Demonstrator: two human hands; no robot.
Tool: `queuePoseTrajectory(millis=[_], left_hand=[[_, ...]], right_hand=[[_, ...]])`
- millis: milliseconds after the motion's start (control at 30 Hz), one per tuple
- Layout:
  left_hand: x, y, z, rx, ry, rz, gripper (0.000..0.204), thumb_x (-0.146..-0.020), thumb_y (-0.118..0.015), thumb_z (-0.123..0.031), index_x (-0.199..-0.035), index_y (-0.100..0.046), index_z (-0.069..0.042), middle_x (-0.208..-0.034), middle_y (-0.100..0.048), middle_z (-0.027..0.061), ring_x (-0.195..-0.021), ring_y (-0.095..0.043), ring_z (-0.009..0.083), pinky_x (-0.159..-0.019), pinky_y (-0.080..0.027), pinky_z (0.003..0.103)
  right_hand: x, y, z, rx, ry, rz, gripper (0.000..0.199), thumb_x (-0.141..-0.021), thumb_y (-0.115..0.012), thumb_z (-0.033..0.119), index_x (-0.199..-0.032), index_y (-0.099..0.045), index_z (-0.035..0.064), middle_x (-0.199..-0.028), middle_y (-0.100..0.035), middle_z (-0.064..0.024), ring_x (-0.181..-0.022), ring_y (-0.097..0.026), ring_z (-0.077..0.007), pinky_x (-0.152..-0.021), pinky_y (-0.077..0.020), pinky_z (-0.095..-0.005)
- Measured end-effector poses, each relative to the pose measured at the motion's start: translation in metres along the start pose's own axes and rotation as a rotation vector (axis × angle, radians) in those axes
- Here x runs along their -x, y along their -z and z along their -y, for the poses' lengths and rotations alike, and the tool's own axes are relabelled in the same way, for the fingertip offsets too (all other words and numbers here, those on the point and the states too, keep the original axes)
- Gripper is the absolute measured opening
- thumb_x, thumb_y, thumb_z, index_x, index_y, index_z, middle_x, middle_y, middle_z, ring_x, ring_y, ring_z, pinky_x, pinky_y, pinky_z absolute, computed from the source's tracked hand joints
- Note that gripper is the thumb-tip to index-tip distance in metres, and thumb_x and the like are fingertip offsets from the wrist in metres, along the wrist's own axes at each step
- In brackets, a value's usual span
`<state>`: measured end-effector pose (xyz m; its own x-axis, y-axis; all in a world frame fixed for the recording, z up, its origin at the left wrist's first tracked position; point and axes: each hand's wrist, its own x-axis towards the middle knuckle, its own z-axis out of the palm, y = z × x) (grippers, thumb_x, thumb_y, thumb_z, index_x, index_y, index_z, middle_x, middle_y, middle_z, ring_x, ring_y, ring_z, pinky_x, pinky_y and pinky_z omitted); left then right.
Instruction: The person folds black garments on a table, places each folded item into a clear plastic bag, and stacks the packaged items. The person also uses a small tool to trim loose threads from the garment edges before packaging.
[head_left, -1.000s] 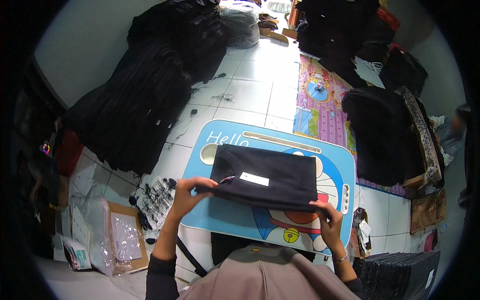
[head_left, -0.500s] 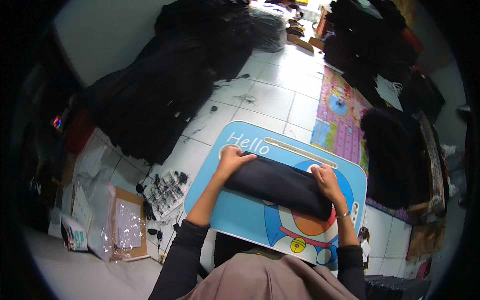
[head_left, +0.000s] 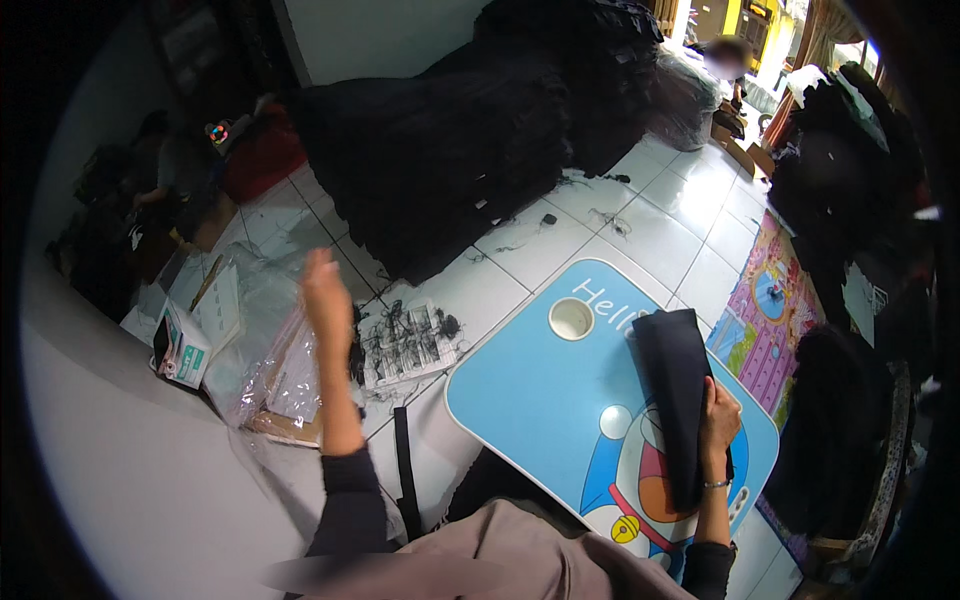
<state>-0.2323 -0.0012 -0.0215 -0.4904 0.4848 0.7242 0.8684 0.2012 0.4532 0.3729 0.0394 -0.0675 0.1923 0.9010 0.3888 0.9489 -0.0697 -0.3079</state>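
Observation:
A folded piece of black fabric [head_left: 678, 400] stands tilted over the right part of a light blue lap table [head_left: 520, 370] with a printed cartoon figure. My right hand [head_left: 719, 418] grips the fabric along its right edge. Away from the table, my left hand [head_left: 326, 295] is raised on the left, slightly blurred, its fingers stretched out and nothing seen in them. Below and beside it lies a clear plastic bag [head_left: 262, 375] around a brown cardboard piece. A round cup recess [head_left: 571, 318] shows in the tabletop.
A big heap of black fabric [head_left: 450, 150] covers the floor ahead. Black thread scraps lie on a white tray-like sheet [head_left: 408, 345]. More dark cloth [head_left: 830, 430] and a colourful mat [head_left: 765, 300] are at the right. A small white box [head_left: 182, 345] stands at left; a person [head_left: 165, 180] sits beyond.
My left hand has let go of the black fabric and moved left toward the plastic bag. My right hand has swung the fabric to a more upright slant at the right. The view has turned left.

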Motion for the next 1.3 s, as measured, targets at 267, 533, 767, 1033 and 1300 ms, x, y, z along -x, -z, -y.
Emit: queuePoseTrajectory(millis=[267,533,767,1033,1300], left_hand=[[0.02,0.049,0.217,-0.286,0.306,-0.071,0.045,-0.075,-0.081,-0.034,-0.091,-0.064,0.004,-0.102,-0.064,0.0218,-0.091,-0.061,0.0323,-0.077,-0.049,0.039],[0.003,0.051,0.194,-0.196,0.301,-0.042,0.028,-0.074,-0.08,-0.023,-0.081,-0.064,-0.001,-0.065,-0.066,0.0127,-0.062,-0.067,0.029,-0.058,-0.05,0.037],[-0.004,0.057,0.17,-0.143,0.318,0.031,0.025,-0.079,-0.076,-0.023,-0.08,-0.069,0.001,-0.065,-0.068,0.0122,-0.064,-0.068,0.0283,-0.061,-0.051,0.033],[-0.036,0.047,0.258,-0.156,0.408,0.215,0.026,-0.086,-0.059,-0.021,-0.092,-0.07,0.002,-0.091,-0.069,0.0234,-0.088,-0.067,0.0402,-0.075,-0.05,0.041],[-0.035,0.076,0.092,0.585,0.336,0.531,0.027,-0.102,-0.049,-0.035,-0.099,-0.061,-0.011,-0.079,-0.051,-0.0064,-0.073,-0.049,0.0037,-0.065,-0.043,0.023]], right_hand=[[0.026,0.005,-0.015,0.045,-0.101,0.023,0.051,-0.1,-0.047,0.045,-0.075,-0.062,0.0029,-0.071,-0.063,-0.021,-0.067,-0.062,-0.0407,-0.057,-0.0452,-0.0492],[0.026,0.005,-0.014,-0.037,-0.124,0.018,0.052,-0.1,-0.047,0.047,-0.077,-0.063,0.0033,-0.072,-0.064,-0.0203,-0.068,-0.063,-0.0409,-0.058,-0.0452,-0.0499],[0.027,0.004,-0.017,-0.034,-0.126,0.034,0.051,-0.1,-0.047,0.047,-0.076,-0.062,0.0035,-0.071,-0.064,-0.0191,-0.067,-0.063,-0.0404,-0.058,-0.0452,-0.0496],[0.028,0.006,-0.016,-0.034,-0.114,0.04,0.046,-0.098,-0.052,0.045,-0.078,-0.064,0.0046,-0.074,-0.063,-0.0192,-0.072,-0.062,-0.0402,-0.06,-0.0455,-0.0495],[0.027,0.015,-0.007,-0.016,-0.164,0.044,0.052,-0.094,-0.053,0.054,-0.078,-0.064,0.0057,-0.071,-0.063,-0.021,-0.073,-0.063,-0.0421,-0.062,-0.0477,-0.0513]])
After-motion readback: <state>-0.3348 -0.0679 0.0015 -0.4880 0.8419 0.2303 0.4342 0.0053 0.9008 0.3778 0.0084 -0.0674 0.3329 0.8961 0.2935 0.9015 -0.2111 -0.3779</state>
